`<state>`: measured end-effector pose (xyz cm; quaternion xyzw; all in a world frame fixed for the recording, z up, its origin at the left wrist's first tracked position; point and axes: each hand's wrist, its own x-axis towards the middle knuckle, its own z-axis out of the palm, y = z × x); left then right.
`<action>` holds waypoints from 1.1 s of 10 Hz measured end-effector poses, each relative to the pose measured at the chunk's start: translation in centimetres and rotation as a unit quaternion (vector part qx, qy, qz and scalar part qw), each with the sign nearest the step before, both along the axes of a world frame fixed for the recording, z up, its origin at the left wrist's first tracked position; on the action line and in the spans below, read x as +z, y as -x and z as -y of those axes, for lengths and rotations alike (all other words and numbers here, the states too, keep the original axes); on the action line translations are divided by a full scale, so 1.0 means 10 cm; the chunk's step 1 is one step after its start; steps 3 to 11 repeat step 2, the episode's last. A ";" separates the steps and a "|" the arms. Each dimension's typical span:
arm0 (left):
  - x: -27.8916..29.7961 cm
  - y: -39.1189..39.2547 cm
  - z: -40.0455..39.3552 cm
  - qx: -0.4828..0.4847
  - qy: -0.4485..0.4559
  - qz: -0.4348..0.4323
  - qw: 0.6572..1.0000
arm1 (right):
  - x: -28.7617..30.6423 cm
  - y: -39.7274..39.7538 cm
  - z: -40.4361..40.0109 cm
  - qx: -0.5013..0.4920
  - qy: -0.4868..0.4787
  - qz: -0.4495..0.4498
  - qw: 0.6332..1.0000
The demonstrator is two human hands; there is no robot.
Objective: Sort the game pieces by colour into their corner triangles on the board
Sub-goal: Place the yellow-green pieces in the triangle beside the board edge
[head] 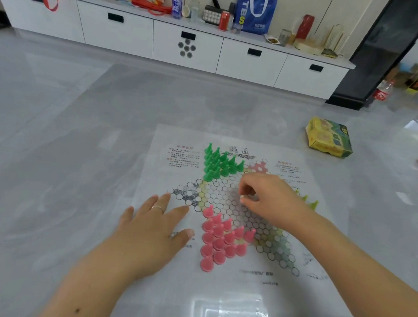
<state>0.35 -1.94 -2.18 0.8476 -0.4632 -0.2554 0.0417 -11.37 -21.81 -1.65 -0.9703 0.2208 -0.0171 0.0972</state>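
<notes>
A paper Chinese-checkers board [226, 285] lies flat on the grey floor. Several green cone pieces [219, 163] fill its far-left triangle. Several pink pieces [220, 238] stand packed in the near triangle. A few yellow-green pieces [309, 201] peek out behind my right wrist at the right triangle. My left hand [152, 227] rests flat, fingers spread, on the board's left edge. My right hand [267, 199] hovers over the board's centre with fingertips pinched together; whether a piece is inside them is hidden.
A yellow-green game box [330, 138] lies on the floor to the far right. A white low cabinet [188, 46] with bottles, bags and a can runs along the back. A cola bottle [382, 92] stands by the dark pillar.
</notes>
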 end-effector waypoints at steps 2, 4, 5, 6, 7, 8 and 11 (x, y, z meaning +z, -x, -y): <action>-0.05 -0.01 0.00 0.002 0.008 0.014 1.000 | -0.01 0.04 -0.02 0.005 -0.007 0.000 1.000; -0.05 -0.01 0.00 0.002 0.008 0.014 1.000 | -0.01 0.04 -0.02 0.005 -0.007 0.000 1.000; -0.05 -0.01 0.00 0.002 0.008 0.014 1.000 | -0.01 0.04 -0.02 0.005 -0.007 0.000 1.000; -0.05 -0.01 0.00 0.002 0.008 0.014 1.000 | -0.01 0.04 -0.02 0.005 -0.007 0.000 1.000; -0.05 -0.01 0.00 0.002 0.008 0.014 1.000 | -0.01 0.04 -0.02 0.005 -0.007 0.000 1.000; -0.05 -0.01 0.00 0.002 0.008 0.014 1.000 | -0.01 0.04 -0.02 0.005 -0.007 0.000 1.000; -0.05 -0.01 0.00 0.002 0.008 0.014 1.000 | -0.01 0.04 -0.02 0.005 -0.007 0.000 1.000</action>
